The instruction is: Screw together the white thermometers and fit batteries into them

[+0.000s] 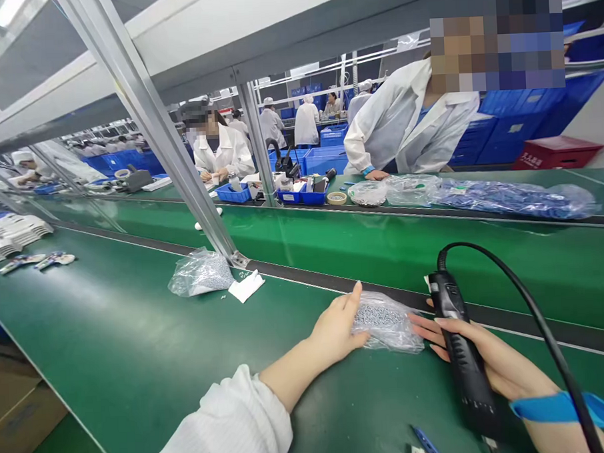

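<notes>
A clear plastic bag of small grey parts (386, 321) lies on the green table near its far edge. My left hand (339, 324) is at the bag's left side, thumb and fingers apart and touching the plastic. From the right, the fingertips of my right hand (467, 343) reach the bag's other side, stretched out. A black electric screwdriver (460, 353) with a black cable stands tilted in front of my right palm, partly hiding it; whether the hand grips it is unclear. A blue band circles my right wrist.
Another bag of small parts (201, 272) and white paper (247, 286) lie left, by a metal post (162, 126). Blue tweezers (426, 441) lie at the bottom edge. Beyond the green belt (332, 235), a person in white (407, 122) leans over bagged blue parts (515, 196).
</notes>
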Demonstrator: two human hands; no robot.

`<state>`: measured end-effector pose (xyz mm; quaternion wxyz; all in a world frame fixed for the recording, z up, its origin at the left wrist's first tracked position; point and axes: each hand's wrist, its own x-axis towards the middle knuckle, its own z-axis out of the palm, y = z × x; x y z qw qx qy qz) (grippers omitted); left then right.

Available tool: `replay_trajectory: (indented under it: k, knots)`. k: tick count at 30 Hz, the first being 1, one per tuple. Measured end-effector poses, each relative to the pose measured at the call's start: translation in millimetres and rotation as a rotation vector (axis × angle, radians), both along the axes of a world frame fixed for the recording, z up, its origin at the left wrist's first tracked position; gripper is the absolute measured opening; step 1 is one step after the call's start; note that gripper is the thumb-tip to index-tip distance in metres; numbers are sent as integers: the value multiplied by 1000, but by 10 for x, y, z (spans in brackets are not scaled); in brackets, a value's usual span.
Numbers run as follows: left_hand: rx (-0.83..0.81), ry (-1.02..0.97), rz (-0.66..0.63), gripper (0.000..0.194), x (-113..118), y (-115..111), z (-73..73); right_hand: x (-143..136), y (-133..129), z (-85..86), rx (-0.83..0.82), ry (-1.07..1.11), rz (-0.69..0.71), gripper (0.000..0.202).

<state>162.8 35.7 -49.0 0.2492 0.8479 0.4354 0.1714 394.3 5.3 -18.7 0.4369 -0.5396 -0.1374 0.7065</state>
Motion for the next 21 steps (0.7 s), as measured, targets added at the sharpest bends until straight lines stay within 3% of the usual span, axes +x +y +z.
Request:
replay_trajectory:
  k: [7,13,17,19,21]
  knots:
    - [136,82,-124,100,-243,-108,-4,16,-20,19,7,-11,-15,66]
    - [83,108,68,78,-302,-154,-25,23,-11,-2,-1,-32,-33,84]
    - [84,97,96,58,-331,-66,-29,10,-35,15,3,-51,-12,94]
    - [95,86,56,60,-400,-68,-10,16,-42,28,13,-73,-4,99]
    - [111,78,0,75,-469,-96,28,36,-41,59,49,-125,-21,100]
